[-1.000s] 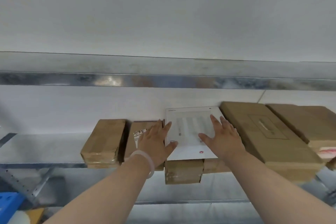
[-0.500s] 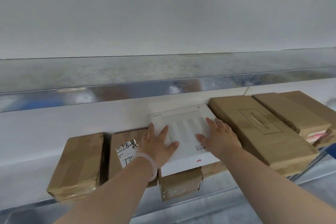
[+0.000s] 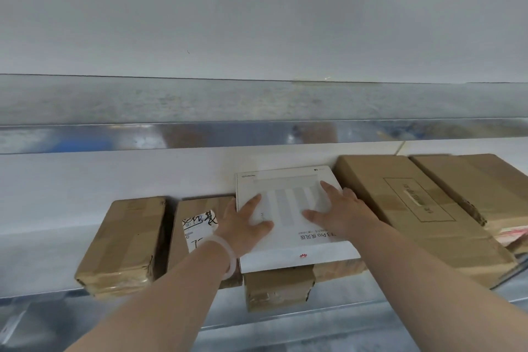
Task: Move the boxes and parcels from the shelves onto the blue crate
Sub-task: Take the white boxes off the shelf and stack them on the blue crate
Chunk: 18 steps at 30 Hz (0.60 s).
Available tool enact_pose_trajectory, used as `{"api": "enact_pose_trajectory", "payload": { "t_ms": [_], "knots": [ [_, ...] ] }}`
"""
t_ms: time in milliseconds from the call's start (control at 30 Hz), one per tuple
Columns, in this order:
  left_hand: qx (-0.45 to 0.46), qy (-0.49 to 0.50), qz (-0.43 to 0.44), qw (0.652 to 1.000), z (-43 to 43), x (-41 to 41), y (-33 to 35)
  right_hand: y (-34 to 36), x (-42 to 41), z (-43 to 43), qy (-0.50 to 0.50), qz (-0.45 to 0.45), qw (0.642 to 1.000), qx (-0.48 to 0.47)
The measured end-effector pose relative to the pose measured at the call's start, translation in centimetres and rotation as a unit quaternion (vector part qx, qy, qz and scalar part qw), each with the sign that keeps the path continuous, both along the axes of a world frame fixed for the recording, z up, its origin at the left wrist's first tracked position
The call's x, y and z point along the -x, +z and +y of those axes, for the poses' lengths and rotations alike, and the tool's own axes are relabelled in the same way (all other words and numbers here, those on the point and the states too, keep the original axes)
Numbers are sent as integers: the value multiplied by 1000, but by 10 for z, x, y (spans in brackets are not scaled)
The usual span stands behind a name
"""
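White flat box [image 3: 288, 208] atop small brown parcels on the metal shelf [image 3: 37, 260], directly under both hands. Left hand [image 3: 243, 226] spread flat, palm down, on the white box's left edge, fingers splayed, thumb pointing inward across the lid; pale bangle [image 3: 228, 254] on that wrist. Right hand [image 3: 340, 214] likewise open and flat on the white box's right half, fingers extended toward the wall; pressing, not gripping. Left of the white box: labelled brown parcel [image 3: 197, 226], then a taped brown parcel [image 3: 125, 246] farther left. Beneath its front edge: a small taped parcel [image 3: 278, 286]. Right of it: a long flat carton [image 3: 414, 214], touching or just beside; beyond, another carton [image 3: 474, 183]. Above: an upper shelf's steel rim [image 3: 257, 134], white wall [image 3: 257, 8] behind.
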<state>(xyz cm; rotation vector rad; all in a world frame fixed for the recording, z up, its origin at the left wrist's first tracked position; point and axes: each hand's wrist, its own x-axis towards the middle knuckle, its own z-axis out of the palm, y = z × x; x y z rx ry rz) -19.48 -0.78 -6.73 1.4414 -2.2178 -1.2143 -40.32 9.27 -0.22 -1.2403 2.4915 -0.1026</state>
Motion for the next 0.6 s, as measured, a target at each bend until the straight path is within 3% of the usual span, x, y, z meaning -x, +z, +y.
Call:
{"api": "enact_pose_trajectory", "payload": {
  "t_ms": [233, 600],
  "knots": [
    [-9, 73, 80, 994, 11, 3, 5, 1, -1, -1, -3, -16, 1000, 20],
    [67, 134, 94, 984, 26, -40, 39, 27, -28, 1, 68, -63, 988, 120]
  ]
}}
